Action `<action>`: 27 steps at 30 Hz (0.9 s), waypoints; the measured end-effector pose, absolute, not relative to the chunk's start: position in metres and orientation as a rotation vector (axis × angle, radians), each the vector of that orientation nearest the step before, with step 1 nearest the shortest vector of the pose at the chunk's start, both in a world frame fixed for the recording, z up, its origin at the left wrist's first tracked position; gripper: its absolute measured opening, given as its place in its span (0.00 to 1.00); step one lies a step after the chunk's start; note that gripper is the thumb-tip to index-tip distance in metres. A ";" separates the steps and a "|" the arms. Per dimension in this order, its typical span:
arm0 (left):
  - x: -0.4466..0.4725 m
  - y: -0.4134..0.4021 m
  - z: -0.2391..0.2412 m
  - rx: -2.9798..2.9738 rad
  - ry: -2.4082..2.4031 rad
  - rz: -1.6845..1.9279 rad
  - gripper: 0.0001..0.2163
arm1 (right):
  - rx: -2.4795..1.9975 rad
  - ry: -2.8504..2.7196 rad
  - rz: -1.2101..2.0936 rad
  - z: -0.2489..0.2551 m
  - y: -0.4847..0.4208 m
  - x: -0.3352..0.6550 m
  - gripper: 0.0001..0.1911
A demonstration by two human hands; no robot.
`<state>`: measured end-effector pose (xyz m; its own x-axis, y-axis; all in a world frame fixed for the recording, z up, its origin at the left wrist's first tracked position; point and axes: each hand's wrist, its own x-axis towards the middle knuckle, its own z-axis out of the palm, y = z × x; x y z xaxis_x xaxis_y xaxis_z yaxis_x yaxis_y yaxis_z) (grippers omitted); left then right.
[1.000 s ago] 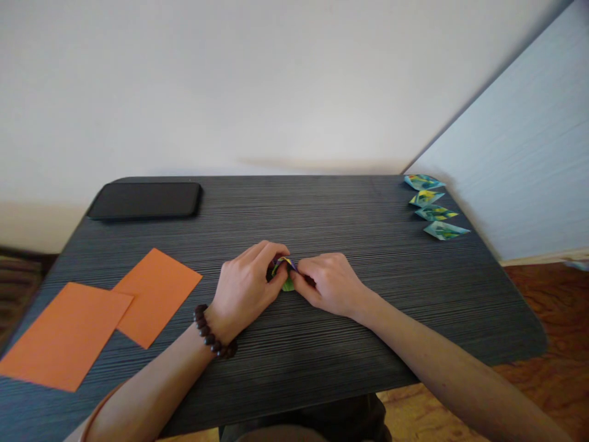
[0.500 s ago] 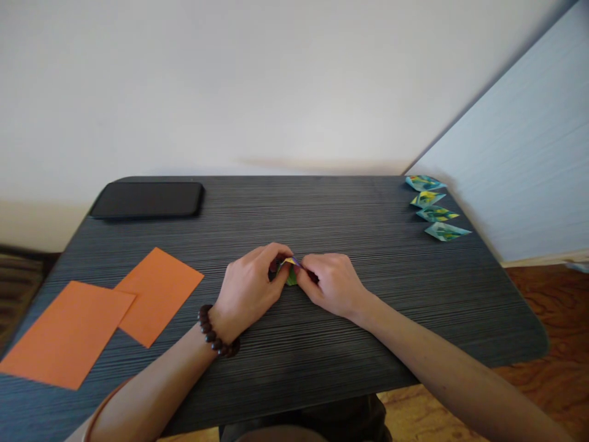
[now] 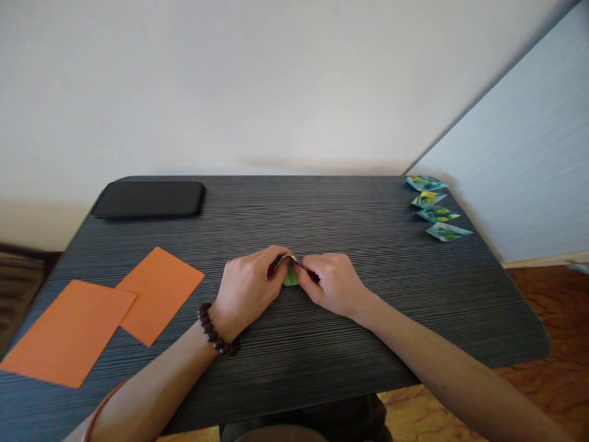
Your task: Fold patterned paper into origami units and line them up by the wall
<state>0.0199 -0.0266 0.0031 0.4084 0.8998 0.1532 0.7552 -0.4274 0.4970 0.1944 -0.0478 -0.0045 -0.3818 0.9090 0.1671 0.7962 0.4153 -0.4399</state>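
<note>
A small folded paper piece [image 3: 290, 275], green with yellow and purple edges, lies at the middle of the dark striped table [image 3: 368, 319]. My left hand [image 3: 251, 288], with a dark bead bracelet on its wrist, pinches the piece from the left. My right hand [image 3: 331, 283] pinches it from the right. The fingertips of both hands meet over it and hide most of it.
Two orange paper sheets [image 3: 151, 291] [image 3: 69, 331] lie overlapping at the left. A black phone [image 3: 148, 199] rests at the back left. Several small blue-green folded paper pieces [image 3: 435, 207] line the back right edge beside a pale blue panel [image 3: 519, 172].
Both hands stayed on the folded piece; my left fingers closed a little tighter over it, and less of the green paper shows now.
</note>
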 end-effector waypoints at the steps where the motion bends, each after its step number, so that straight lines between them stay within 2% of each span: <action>1: 0.020 -0.026 0.003 2.316 1.424 0.576 0.08 | -1.465 -2.299 0.413 -0.004 -0.048 0.194 0.14; 18: 0.019 -0.023 0.004 2.026 1.344 0.655 0.08 | -1.501 -2.237 0.502 -0.002 -0.048 0.194 0.14; 27: 0.019 -0.022 0.008 1.819 1.182 0.584 0.16 | -1.497 -2.079 0.543 -0.004 -0.049 0.194 0.16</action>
<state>0.0193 -0.0220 0.0079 0.4404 0.8952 -0.0688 0.4897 -0.1752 0.8541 0.1942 -0.0490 -0.0039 -0.2560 0.9506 0.1754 0.7436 0.3096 -0.5926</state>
